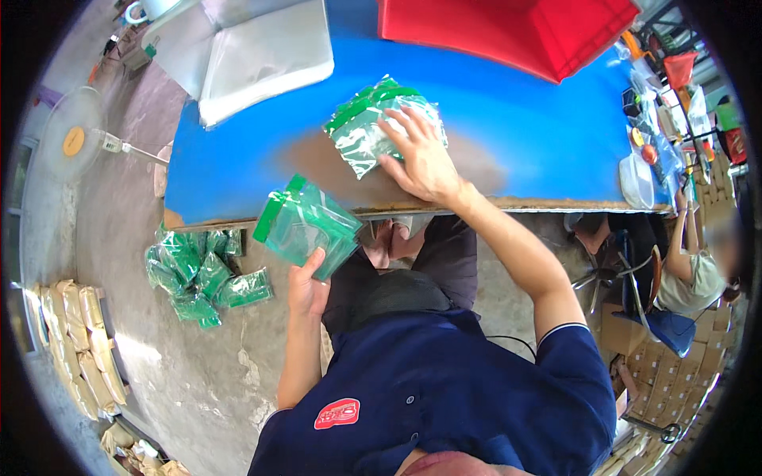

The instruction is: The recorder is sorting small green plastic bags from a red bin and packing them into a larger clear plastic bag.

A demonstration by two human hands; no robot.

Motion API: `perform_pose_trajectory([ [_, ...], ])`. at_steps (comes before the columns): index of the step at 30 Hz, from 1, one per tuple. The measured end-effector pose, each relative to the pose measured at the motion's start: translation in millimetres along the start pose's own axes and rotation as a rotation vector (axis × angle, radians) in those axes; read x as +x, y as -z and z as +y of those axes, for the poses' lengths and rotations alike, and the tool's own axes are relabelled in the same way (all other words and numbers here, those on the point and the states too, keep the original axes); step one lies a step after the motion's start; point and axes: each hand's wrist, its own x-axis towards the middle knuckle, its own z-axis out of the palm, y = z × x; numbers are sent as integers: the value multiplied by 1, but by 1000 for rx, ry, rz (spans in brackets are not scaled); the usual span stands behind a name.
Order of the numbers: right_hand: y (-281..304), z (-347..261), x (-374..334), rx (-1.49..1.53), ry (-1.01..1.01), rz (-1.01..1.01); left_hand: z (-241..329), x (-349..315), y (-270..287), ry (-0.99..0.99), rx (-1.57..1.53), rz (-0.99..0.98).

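My left hand (308,287) grips a small stack of clear plastic bags (309,226) with green top strips, held out past the table's front edge. The thumb lies over the stack's lower corner, and the other fingers are hidden beneath it. On the blue table (262,151) lies a loose pile of similar green-topped clear bags (361,135). My right hand (425,163) rests on that pile's right side with its fingers spread. Whether any bag is caught under those fingertips I cannot tell.
A red bin (476,32) and a whitish tray (274,59) stand at the back. Green packets (198,274) are heaped on the floor at left, below a fan (75,143). A clear tub (635,181) sits at the table's right end; another person (690,278) is beyond it.
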Motion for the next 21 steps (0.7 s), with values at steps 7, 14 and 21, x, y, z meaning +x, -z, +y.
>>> perform_pose_trajectory([
  [7, -12, -36, -41, 435, 419, -383, -23, 15, 1, 127, -96, 64],
  [14, -8, 8, -46, 41, 39, -301, -20, 11, -6, 96, -22, -73],
  [21, -9, -19, -26, 298, 21, -174, -17, 17, 7, 81, 15, -37],
])
